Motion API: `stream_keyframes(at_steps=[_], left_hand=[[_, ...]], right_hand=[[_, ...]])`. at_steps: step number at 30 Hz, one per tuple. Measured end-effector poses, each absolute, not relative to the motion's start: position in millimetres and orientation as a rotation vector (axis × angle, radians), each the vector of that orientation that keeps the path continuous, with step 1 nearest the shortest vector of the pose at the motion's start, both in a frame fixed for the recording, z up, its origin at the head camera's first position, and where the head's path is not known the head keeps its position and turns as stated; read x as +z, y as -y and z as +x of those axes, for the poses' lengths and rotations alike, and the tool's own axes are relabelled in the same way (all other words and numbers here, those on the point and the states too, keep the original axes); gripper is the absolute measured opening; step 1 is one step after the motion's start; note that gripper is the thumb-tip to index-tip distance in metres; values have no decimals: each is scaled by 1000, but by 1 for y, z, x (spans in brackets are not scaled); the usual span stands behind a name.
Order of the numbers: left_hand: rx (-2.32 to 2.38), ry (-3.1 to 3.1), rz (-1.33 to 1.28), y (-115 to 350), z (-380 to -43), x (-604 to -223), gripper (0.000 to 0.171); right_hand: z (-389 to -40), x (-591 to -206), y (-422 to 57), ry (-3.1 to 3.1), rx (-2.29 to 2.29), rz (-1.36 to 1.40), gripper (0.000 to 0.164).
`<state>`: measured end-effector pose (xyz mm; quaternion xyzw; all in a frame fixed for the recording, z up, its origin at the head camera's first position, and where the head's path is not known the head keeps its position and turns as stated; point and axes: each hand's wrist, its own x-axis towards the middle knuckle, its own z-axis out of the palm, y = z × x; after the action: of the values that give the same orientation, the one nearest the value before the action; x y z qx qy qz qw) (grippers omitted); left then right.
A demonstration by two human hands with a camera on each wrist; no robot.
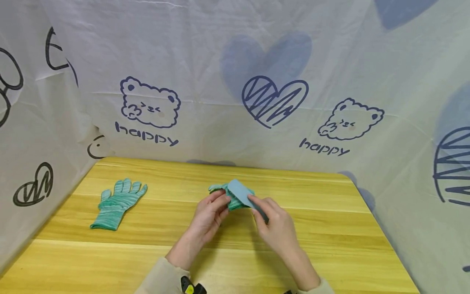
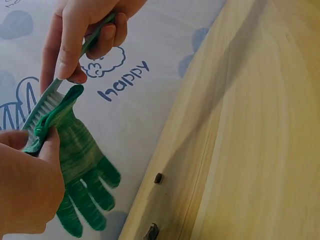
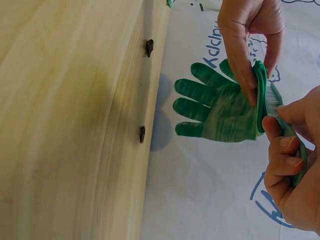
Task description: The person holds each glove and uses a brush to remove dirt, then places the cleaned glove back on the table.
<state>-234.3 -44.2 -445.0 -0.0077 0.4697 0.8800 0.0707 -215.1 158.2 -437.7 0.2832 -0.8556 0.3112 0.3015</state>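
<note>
My left hand (image 1: 208, 216) pinches a green knit glove (image 3: 225, 115) by its cuff, holding it above the table's middle. In the left wrist view the glove's fingers hang down. A pale blue brush (image 1: 238, 190) with white bristles (image 2: 47, 106) lies against the cuff. Its handle is in my right hand (image 1: 279, 224), with the thumb and fingers curled round it. In the right wrist view the bristles touch the cuff's edge. Part of the cuff is hidden behind my left fingers. A second green glove (image 1: 115, 204) lies flat on the left of the table, fingers pointing away.
The wooden table (image 1: 330, 228) has a light striped grain. A white cloth (image 1: 205, 122) printed with bears, hearts and the word happy stands behind it and along both sides. Small dark pieces (image 3: 150, 48) show on the wood in the wrist views.
</note>
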Motion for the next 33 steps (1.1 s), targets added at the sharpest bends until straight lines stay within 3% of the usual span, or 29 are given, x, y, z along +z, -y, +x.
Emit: stream_keyframes(at_steps=[8, 15, 26, 33], left_hand=[[2666, -1361, -136, 44, -234, -446, 41], [2670, -1379, -173, 42, -236, -446, 8], [2647, -1376, -56, 43, -235, -446, 27], [2667, -1348, -44, 43, -236, -446, 27]], right_hand=[[-214, -439, -157, 2274, 817, 783, 38], [-215, -440, -157, 2297, 811, 747, 38], [-215, -437, -161, 2277, 863, 642, 36], [-217, -433, -165, 2185, 941, 619, 39]])
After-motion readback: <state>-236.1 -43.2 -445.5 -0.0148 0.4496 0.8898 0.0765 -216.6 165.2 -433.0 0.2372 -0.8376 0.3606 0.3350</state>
